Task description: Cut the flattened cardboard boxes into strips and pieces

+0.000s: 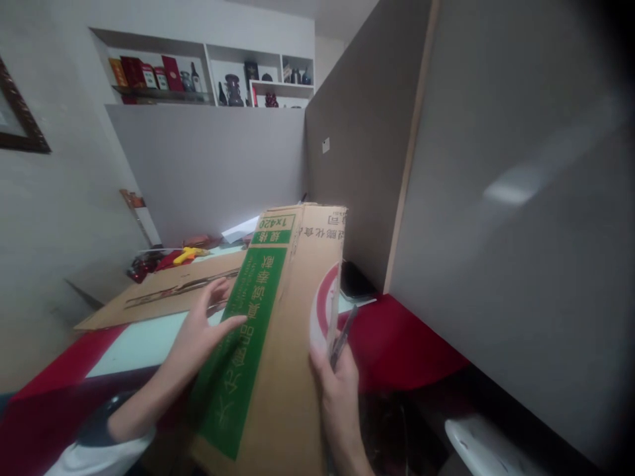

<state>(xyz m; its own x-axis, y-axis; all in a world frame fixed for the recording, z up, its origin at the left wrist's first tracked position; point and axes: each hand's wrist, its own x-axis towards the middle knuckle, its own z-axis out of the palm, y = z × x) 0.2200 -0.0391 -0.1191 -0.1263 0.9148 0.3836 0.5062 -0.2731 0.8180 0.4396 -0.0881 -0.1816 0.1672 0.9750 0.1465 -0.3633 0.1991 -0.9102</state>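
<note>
A folded brown cardboard piece (302, 317) with a green printed panel stands tilted in front of me, its printing upside down. My right hand (340, 380) is closed on its right edge. In the same hand is a slim grey utility knife (343, 338), pointing up along the cardboard; whether its blade is out I cannot make out. At the left edge, my left hand (211, 320) is spread open, thumb over the green panel. Its fingertips reach the edge and are partly hidden. Behind it a flat cardboard sheet (163, 284) with a dark slot lies on the table.
The table has a red cover (397, 344) and a pale green mat (133, 347). A yellow glue gun-like tool (188, 254) lies at the back left. A dark flat object (357, 281) lies behind the cardboard. Grey partitions (367, 132) stand behind and at right; a white chair-like edge (489, 449) shows low right.
</note>
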